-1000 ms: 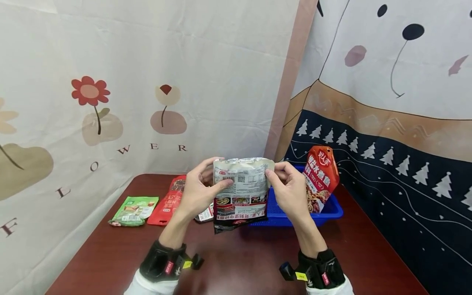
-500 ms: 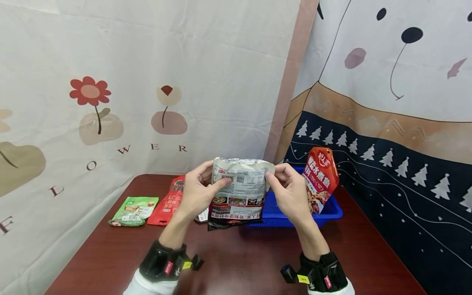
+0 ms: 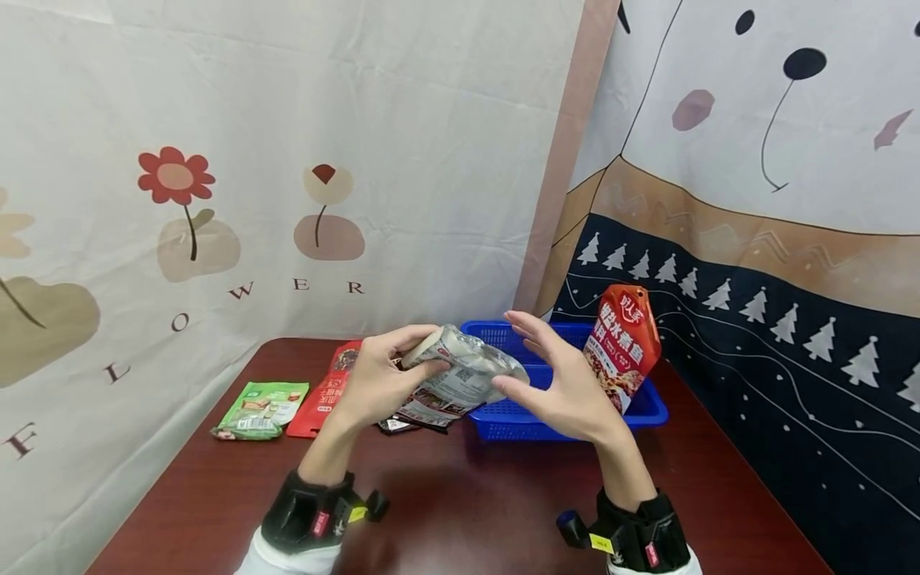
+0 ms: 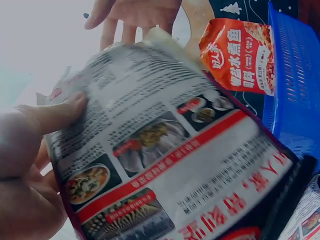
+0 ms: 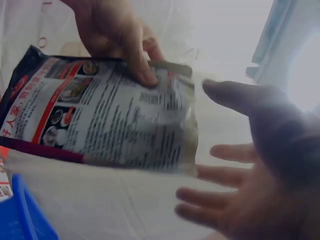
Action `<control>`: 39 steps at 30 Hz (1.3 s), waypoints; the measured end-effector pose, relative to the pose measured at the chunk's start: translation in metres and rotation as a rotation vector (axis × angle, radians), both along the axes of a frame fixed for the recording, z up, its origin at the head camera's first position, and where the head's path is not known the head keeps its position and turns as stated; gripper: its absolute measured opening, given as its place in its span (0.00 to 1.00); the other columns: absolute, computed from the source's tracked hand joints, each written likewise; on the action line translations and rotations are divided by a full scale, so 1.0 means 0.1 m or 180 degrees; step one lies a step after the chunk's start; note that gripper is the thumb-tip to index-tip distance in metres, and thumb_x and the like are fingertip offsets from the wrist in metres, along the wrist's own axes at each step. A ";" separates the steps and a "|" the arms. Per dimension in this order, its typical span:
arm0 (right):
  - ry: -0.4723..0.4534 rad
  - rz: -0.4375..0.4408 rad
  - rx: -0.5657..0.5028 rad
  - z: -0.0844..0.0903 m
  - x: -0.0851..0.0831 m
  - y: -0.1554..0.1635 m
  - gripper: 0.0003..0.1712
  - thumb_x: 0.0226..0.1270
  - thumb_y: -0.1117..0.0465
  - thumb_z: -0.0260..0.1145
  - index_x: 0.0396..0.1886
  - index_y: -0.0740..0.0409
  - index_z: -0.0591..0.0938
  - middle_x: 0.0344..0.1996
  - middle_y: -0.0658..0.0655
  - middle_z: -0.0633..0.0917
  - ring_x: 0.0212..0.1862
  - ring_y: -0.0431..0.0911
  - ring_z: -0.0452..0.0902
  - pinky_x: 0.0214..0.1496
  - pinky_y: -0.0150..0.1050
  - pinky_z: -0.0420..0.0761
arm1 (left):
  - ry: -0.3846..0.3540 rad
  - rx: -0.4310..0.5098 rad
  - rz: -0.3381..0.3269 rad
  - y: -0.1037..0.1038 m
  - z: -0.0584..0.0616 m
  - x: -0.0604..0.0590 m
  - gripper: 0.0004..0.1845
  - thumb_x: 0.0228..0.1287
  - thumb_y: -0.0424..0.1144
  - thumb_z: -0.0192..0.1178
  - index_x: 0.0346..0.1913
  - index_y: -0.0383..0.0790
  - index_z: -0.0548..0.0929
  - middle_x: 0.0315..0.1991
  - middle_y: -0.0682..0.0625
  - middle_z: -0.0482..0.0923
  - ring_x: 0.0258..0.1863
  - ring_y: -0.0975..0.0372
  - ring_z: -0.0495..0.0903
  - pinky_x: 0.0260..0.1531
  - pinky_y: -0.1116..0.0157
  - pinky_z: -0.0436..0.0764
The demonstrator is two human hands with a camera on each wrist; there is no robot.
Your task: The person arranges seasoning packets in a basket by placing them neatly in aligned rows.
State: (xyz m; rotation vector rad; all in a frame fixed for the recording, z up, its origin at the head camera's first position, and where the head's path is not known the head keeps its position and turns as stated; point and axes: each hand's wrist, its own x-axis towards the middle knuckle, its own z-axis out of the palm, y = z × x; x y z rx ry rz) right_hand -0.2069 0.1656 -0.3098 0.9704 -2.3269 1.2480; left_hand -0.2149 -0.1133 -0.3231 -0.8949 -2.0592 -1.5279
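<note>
My left hand pinches a food packet near its upper left edge, thumb across the printed back. The packet has a pale top, white text panel, small food photos and a dark bottom; it hangs tilted above the table. Beside its right edge, my right hand has its fingers spread and the thumb held apart. The right wrist view shows a gap between that thumb and the packet. Behind stands a blue plastic basket, with a red-orange food pouch leaning upright in its right end.
On the brown table, a green packet and a red pouch lie to the left. A dark-edged packet is mostly hidden behind the held one. Printed curtains hang behind the table.
Both hands held the packet upright by its sides earlier. My right hand has let go and spread its fingers, while the packet has tilted and dropped slightly, uncovering more of the basket.
</note>
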 end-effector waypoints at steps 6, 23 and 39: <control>0.0141 0.0030 0.0608 -0.01 0.10 -0.13 0.54 0.60 0.36 0.76 0.82 0.32 0.58 0.79 0.43 0.67 0.78 0.45 0.67 0.75 0.56 0.74 | 0.0308 -0.0627 -0.0014 0.03 0.05 0.09 0.20 0.60 0.39 0.76 0.55 0.53 0.88 0.43 0.57 0.90 0.35 0.66 0.86 0.35 0.69 0.87; 0.0154 0.0386 0.0689 -0.13 0.05 -0.27 0.22 0.64 0.55 0.77 0.56 0.45 0.82 0.44 0.46 0.90 0.40 0.33 0.87 0.40 0.30 0.87 | 0.0373 -0.0885 -0.0158 0.08 0.05 0.14 0.19 0.60 0.37 0.76 0.54 0.52 0.88 0.43 0.57 0.89 0.37 0.68 0.86 0.39 0.69 0.87; 0.0502 0.0266 0.0568 -0.17 -0.02 -0.27 0.15 0.63 0.58 0.78 0.48 0.48 0.85 0.37 0.46 0.91 0.34 0.32 0.86 0.34 0.27 0.84 | 0.0320 -0.0820 -0.0007 0.12 0.04 0.12 0.20 0.60 0.38 0.76 0.55 0.55 0.88 0.48 0.58 0.90 0.41 0.68 0.86 0.41 0.68 0.87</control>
